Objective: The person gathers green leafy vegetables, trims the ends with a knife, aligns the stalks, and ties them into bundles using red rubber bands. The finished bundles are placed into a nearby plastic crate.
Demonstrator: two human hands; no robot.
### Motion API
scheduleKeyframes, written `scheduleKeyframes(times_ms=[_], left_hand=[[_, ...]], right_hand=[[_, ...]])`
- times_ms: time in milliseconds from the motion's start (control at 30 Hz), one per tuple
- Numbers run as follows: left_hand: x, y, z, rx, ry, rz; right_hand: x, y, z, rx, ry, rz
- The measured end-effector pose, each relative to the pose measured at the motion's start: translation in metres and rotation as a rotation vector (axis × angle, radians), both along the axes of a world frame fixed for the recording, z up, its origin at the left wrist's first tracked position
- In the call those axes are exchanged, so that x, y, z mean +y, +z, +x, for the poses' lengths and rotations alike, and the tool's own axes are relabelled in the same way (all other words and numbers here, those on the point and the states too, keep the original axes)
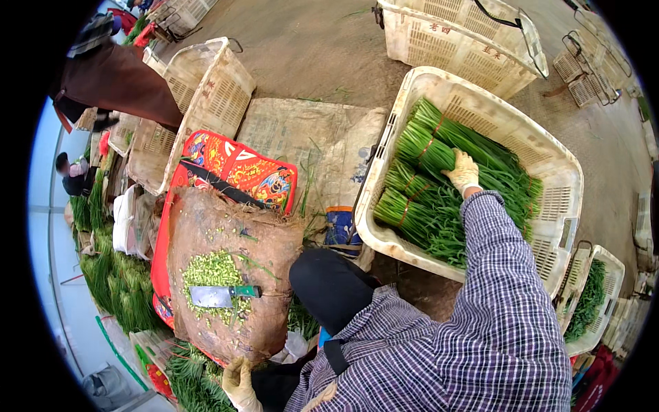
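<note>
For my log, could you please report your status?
Right hand on green bundle, grip unclear. Left hand by brown cloth. Knife lying on cloth, outside the crate.

Noted: I see red characters (440, 28) written on the upper cream crate (461, 60); red marks on the left crate (230, 86) stay too small for me to read.

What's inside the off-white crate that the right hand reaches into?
Tied bundles of long green stalks lie in the crate, with the gloved right hand on one. The sleeve covers some of them, and whatever lies beneath cannot be seen.
</note>
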State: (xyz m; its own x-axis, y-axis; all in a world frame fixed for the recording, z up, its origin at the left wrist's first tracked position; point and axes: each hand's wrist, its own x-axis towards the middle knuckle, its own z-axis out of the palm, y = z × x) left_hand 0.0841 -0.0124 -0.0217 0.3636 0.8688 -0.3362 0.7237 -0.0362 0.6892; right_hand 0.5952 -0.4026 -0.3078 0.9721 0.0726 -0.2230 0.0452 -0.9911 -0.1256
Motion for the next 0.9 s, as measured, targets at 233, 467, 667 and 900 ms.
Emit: scheduleKeyframes(times_ms=[233, 467, 667, 900], left_hand=[[0.001, -0.013, 0.024, -0.009, 0.016, -0.094], [0.036, -0.056, 0.000, -0.123, -0.115, -0.037], [0.035, -0.071, 0.006, -0.168, -0.101, -0.099], [0.008, -0.032, 0.052, 0.007, 0.001, -0.126]], right_hand=[[0.011, 0.015, -0.009, 0.130, 0.049, -0.127], [0.033, 0.048, -0.008, -0.378, 0.146, 0.307], [0.109, 0.049, 0.019, -0.368, 0.553, 0.274], [0.129, 0.010, 0.034, -0.349, 0.457, 0.243]])
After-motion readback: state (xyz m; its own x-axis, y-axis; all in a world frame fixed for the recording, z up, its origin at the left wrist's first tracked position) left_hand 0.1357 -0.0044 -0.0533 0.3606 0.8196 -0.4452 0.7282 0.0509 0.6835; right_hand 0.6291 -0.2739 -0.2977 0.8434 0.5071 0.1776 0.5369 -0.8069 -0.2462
